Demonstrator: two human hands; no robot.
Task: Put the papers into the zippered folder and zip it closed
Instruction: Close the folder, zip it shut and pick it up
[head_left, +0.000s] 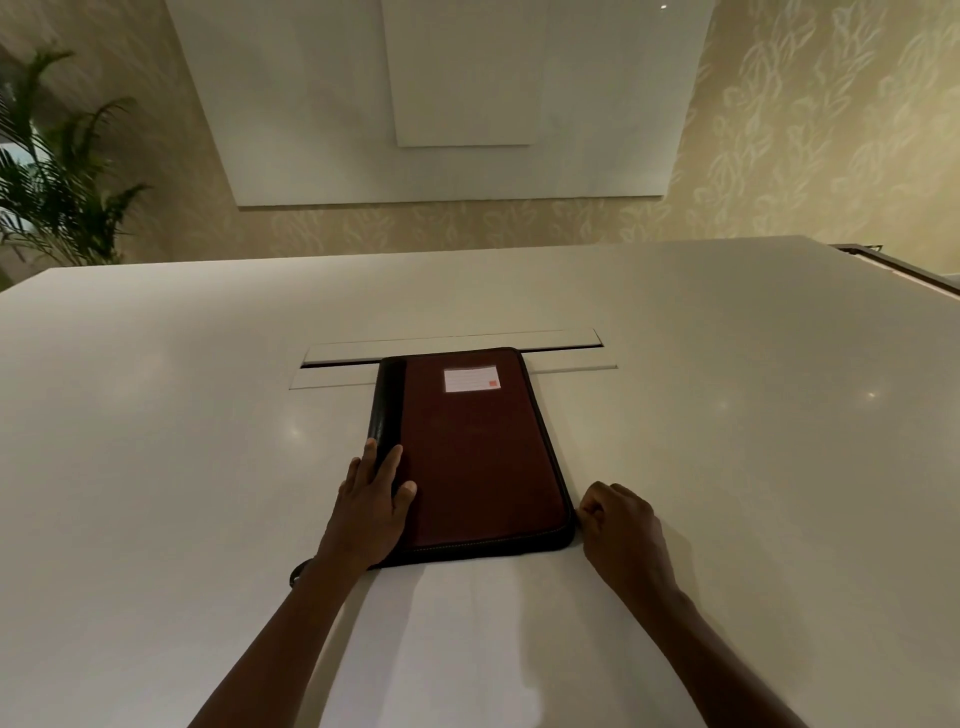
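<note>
the zippered folder (478, 457) lies flat on the table (727, 364), its long side pointing away. the left hand (374, 499) presses flat on its left edge. the right hand (618, 525), curled tight, touches the near right corner, nearest the zip, but i cannot tell if it pinches the pull.

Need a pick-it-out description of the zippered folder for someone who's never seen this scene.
Start at the wide white table, then the long slot cut across its middle. The zippered folder lies flat just nearer than that slot, between the left hand and right hand. It alone is maroon, with a black spine and a small white label.

white table (727, 415), potted palm (57, 171), patterned wallpaper (831, 130)
</note>
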